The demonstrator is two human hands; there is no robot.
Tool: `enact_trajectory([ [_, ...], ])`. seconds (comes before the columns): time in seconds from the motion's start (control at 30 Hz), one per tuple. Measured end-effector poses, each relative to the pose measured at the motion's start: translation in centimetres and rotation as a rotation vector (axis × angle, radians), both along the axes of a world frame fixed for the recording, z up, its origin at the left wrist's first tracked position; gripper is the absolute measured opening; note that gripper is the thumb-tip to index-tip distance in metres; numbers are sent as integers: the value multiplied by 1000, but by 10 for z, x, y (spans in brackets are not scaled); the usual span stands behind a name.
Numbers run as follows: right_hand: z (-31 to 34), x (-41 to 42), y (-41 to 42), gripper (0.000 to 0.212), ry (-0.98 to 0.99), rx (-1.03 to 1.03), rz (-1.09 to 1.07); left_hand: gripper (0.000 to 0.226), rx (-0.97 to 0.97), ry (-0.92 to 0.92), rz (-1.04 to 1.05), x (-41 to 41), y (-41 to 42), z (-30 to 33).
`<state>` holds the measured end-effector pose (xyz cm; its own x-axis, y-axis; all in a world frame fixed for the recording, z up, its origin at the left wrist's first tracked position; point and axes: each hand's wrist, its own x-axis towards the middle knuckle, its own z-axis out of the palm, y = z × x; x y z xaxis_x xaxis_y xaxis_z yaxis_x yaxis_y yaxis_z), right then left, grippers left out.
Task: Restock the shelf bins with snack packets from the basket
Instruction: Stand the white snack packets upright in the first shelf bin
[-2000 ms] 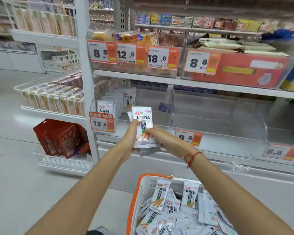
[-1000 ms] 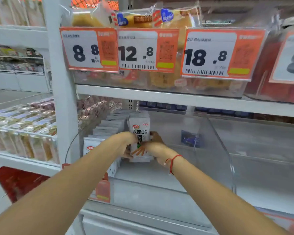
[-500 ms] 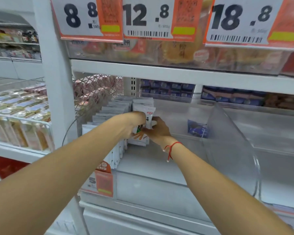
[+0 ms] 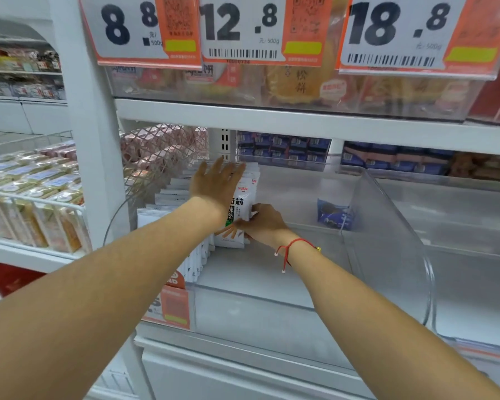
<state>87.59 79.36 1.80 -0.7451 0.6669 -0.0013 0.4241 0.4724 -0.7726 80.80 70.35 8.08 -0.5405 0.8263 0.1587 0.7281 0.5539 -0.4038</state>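
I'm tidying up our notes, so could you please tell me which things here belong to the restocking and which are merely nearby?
In use: white snack packets, row of white packets, clear plastic shelf bin, left hand, right hand.

Merely nearby: small blue packet, orange-and-white price tags, yellow pastries in the upper bin.

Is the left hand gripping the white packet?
No, the left hand lies flat with straight fingers against the white packet; the right hand holds it.

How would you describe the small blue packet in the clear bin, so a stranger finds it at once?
Find the clear bin under the 12.8 price tag. Near its curved right divider, a lone blue packet stands apart from the white packets on the left.
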Motion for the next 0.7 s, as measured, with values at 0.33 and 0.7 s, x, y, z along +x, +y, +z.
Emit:
enact_trajectory([
  [0.33,13,6,-11,65,112,143,-65,87,58,72,49,5,5,-2],
  [0.7,48,38,-32,62,35,-305,99,93,78,-131,104,27,-18,14],
])
